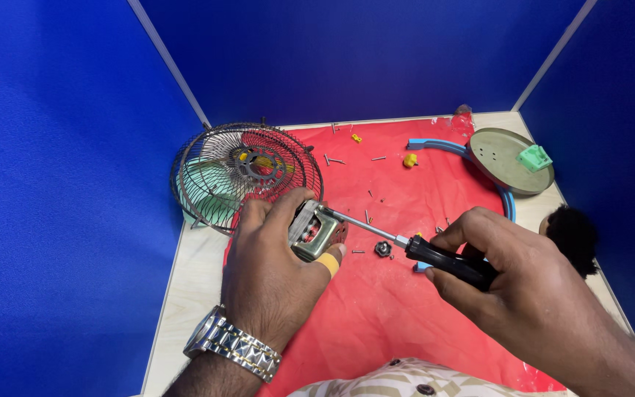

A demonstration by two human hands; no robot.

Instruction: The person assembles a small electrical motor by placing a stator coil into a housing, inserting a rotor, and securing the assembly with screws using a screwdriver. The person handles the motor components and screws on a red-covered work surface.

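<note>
My left hand [270, 272] grips a small metal fan motor [316, 231] just above the red cloth [376, 309]; a yellow bandage wraps one fingertip and a metal watch sits on the wrist. My right hand [512, 276] holds a screwdriver [435, 257] by its black handle. Its metal shaft points left, and the tip rests against the motor's top right side. A small dark nut [383, 249] lies on the cloth just under the shaft.
A wire fan guard [248, 173] with a green blade behind it leans at the left. Several loose screws [334, 159] and yellow bits [410, 159] dot the cloth. A round grey base [505, 162], a blue ring [442, 145] and a black brush [573, 235] lie right. Blue partitions enclose the table.
</note>
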